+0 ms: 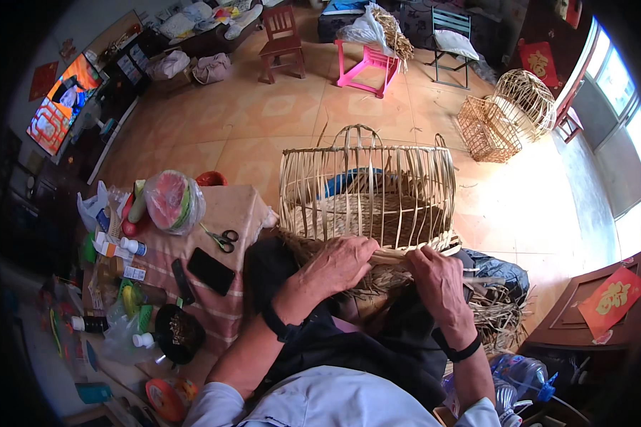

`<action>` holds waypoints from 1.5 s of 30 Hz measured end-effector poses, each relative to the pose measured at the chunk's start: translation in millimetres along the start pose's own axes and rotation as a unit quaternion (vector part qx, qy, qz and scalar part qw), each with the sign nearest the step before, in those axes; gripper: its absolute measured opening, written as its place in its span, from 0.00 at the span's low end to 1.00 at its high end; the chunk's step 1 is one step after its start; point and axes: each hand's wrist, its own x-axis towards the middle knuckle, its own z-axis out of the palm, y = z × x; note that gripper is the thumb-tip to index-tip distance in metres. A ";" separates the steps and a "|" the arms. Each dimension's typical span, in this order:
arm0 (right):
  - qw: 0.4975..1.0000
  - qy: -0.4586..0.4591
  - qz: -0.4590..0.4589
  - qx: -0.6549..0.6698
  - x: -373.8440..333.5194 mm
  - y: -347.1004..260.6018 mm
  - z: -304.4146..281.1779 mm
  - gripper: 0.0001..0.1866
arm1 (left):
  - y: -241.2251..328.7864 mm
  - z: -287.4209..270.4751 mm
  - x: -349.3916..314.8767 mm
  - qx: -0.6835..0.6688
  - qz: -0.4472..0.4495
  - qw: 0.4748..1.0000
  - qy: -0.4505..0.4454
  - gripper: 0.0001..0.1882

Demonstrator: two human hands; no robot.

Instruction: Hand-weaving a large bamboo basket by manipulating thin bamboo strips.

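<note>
A woven straw basket (367,188) rests across my lap, with open upright strands, a loop handle on its far side and a densely woven base. Its near edge is a thick band of plaited straw (392,255). My left hand (338,263) is closed on this band, thumb and fingers pinched together. Just to the right, my right hand (436,279) also pinches the band, its fingertips close to the left ones. Exactly which strands lie between the fingers is hidden. Loose straw (502,313) hangs and lies beside my right knee.
To the left, a cloth-covered table (221,203) bears scissors (224,240), a phone (211,270), a wrapped watermelon (172,203) and bottles. Two more baskets (488,128) stand at the right. Farther off are a pink upturned stool (367,67) and a wooden chair (281,43).
</note>
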 end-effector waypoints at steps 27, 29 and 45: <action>0.780 0.083 0.149 0.603 49.6 33.2 57.4 0.09 | -7.0 65.6 -3.9 -0.078 -0.152 0.974 0.147 0.07; 0.806 0.083 0.152 0.565 60.8 41.0 59.1 0.09 | -0.6 73.2 -2.9 0.039 -0.164 0.976 0.137 0.08; 0.990 0.013 -0.091 0.104 79.1 -15.9 16.8 0.07 | 21.9 98.1 1.1 0.309 -0.186 0.932 0.037 0.34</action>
